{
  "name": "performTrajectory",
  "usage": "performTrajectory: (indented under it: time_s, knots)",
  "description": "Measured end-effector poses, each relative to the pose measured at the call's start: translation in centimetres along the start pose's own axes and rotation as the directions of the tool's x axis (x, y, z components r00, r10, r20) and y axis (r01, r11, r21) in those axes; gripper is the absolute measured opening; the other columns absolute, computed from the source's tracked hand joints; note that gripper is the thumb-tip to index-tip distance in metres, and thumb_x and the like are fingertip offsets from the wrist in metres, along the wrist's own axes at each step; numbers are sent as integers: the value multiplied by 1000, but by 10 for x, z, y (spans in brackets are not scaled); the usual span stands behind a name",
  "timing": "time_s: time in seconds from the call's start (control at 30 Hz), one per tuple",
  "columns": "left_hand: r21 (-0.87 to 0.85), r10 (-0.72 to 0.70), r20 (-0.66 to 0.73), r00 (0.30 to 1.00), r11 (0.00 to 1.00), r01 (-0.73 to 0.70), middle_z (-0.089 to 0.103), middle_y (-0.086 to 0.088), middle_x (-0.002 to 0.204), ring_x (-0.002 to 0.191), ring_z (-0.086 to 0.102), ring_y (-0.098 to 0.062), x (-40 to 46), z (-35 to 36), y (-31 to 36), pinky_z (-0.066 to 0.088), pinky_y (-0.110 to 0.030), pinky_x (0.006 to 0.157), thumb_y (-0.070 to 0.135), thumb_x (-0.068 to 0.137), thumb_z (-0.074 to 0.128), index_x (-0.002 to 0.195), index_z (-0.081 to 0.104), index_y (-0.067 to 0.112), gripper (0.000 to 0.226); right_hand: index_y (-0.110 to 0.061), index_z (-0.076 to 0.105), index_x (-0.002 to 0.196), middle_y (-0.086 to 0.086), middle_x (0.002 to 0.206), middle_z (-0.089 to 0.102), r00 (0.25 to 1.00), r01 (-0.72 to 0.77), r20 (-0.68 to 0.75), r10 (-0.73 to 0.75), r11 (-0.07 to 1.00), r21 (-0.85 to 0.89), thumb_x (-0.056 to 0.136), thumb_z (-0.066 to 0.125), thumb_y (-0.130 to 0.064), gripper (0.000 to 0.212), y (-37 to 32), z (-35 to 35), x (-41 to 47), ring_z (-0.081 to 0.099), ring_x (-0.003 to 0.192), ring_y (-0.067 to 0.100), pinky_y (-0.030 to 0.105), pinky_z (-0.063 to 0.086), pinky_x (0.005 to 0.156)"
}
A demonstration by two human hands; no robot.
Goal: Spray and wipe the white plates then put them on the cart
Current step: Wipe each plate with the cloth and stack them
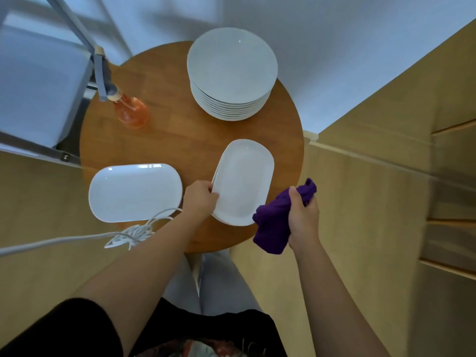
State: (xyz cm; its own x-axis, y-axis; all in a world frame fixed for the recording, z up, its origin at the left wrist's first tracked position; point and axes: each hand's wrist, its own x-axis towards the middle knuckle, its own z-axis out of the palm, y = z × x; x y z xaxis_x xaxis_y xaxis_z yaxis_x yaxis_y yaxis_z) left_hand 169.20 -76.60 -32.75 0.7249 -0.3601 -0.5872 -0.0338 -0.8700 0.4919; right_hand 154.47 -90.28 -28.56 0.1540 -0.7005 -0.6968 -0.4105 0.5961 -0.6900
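At the far left a metal cart [38, 81] is seen beside the round wooden table [180, 140], near enough, it may be judged, for finished plates to be passed across without stepping away. A spray bottle [130, 110] of pinkish liquid is stood on the table's left part, close to the cart, where it can be reached when needed. Nearer the person, an oblong white plate [134, 193] is laid flat at the table's left edge, partly overhanging it, and a tangled white cord [134, 231] is draped just below it. The left hand [199, 199] is curled onto the left rim of a small stack of oblong plates [243, 181], thumb on top and fingers tucked beneath; the top plate appears to be raised slightly at that side, probably so it can be steadied or lifted for wiping. At the far side a taller stack of round plates [231, 73] is kept, well apart from the work. The right hand [302, 217] is closed round a bunched purple cloth [274, 228], held just beside the oblong stack's near right edge, seemingly ready for a wipe. The table is surrounded by pale wood flooring, with a white wall behind and wooden steps or panels at the right.
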Motion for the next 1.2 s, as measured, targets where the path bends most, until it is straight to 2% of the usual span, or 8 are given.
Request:
performTrajectory:
  time_s: [0.23, 0.5, 0.6, 0.7, 0.87, 0.97, 1.07, 1.2]
  knots:
    - [298, -20, 54, 998, 955, 3, 66, -11, 102, 84, 58, -21, 8, -3, -6, 46, -29, 76, 24, 96, 55, 105, 62, 5, 22, -32, 54, 99, -1, 98, 66, 1000, 4, 17, -3, 1000, -17, 88, 61, -37, 14, 1, 15, 0, 65, 88, 17, 32, 52, 72]
    - [434, -1, 147, 989, 899, -63, 65, -11, 106, 91, 64, -23, 10, -1, 0, 52, -30, 81, 9, 97, 50, 114, 59, 5, 19, -36, 54, 101, -4, 95, 68, 998, 4, 69, -2, 999, -40, 89, 60, -36, 14, 3, 30, -11, 67, 87, 18, 35, 56, 74]
    - [322, -26, 96, 995, 947, -6, 62, -7, 91, 81, 60, -20, 9, -3, -3, 52, -28, 75, 18, 99, 49, 105, 60, 7, 17, -31, 53, 112, -3, 96, 68, 996, 25, 88, -19, 997, -68, 89, 60, -36, 24, 1, 36, -17, 67, 86, 17, 31, 54, 69]
    - [12, -84, -14, 996, 996, 84, 55, -2, 73, 73, 57, -19, 5, -15, -11, 45, -25, 66, 23, 97, 51, 82, 56, 14, 18, -28, 50, 119, -2, 103, 67, 990, 53, 140, -36, 992, -118, 90, 59, -36, 31, 0, 46, -25, 66, 91, 19, 37, 56, 78]
    - [-592, -262, -119, 958, 793, 144, 66, -8, 83, 71, 65, -16, 1, -64, -38, 58, -28, 63, 16, 94, 56, 104, 63, 7, 15, -34, 51, 111, -4, 101, 65, 976, 42, 216, -9, 988, -149, 89, 60, -36, 23, -3, 76, -45, 64, 92, 18, 39, 55, 81]
    - [-659, -325, -181, 928, 740, 130, 66, -7, 83, 71, 64, -14, 1, -94, -70, 55, -24, 60, 20, 94, 58, 100, 64, 7, 15, -28, 55, 109, -1, 100, 67, 964, 44, 266, 1, 986, -161, 89, 60, -35, 22, -1, 97, -58, 65, 91, 20, 39, 55, 79]
    - [-597, -366, -243, 898, 786, 158, 66, -8, 84, 70, 63, -17, 1, -115, -107, 56, -29, 65, 24, 94, 58, 94, 65, 8, 17, -27, 55, 114, -2, 99, 67, 955, 82, 298, -17, 975, -206, 89, 59, -36, 27, 1, 120, -73, 65, 87, 15, 27, 49, 63]
    - [-650, -554, -147, 820, 679, 342, 65, -9, 83, 63, 61, -17, 7, -130, -156, 58, -37, 77, 24, 89, 66, 100, 66, 1, 26, -25, 51, 122, -2, 100, 66, 943, 93, 333, -6, 966, -243, 89, 60, -35, 36, 8, 150, -89, 65, 87, 16, 24, 49, 60]
